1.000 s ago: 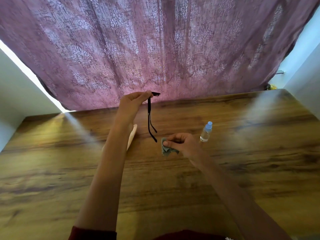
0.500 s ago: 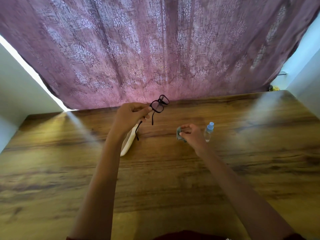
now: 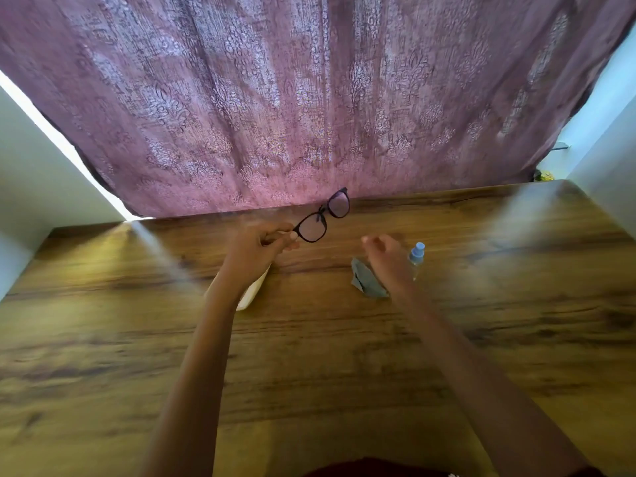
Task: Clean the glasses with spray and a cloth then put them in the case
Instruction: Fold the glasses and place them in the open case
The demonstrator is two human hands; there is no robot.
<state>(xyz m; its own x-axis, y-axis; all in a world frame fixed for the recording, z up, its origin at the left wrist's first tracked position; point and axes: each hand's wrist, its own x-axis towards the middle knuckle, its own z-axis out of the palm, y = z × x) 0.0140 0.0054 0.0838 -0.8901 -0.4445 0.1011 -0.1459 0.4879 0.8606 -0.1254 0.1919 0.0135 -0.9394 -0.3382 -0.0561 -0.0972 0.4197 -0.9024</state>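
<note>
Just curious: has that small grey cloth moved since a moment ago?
Yes. The small grey cloth left the right hand and now lies on the wooden table, beside the small clear spray bottle.

Grained wooden table [image 3: 309,356] with slight sheen; matt grey cloth [image 3: 366,279]; glossy black-framed glasses [image 3: 323,215]; patterned woven curtain [image 3: 292,98].

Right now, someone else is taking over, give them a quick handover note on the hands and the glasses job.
Left hand: pinching the glasses by one end, held up over the table.
Right hand: open, empty, above the cloth.
Cloth lies on the table; spray bottle stands just right of that hand; white case sits under the left wrist.
Cleaning progress cannot be judged. Left: casing the glasses.
</note>
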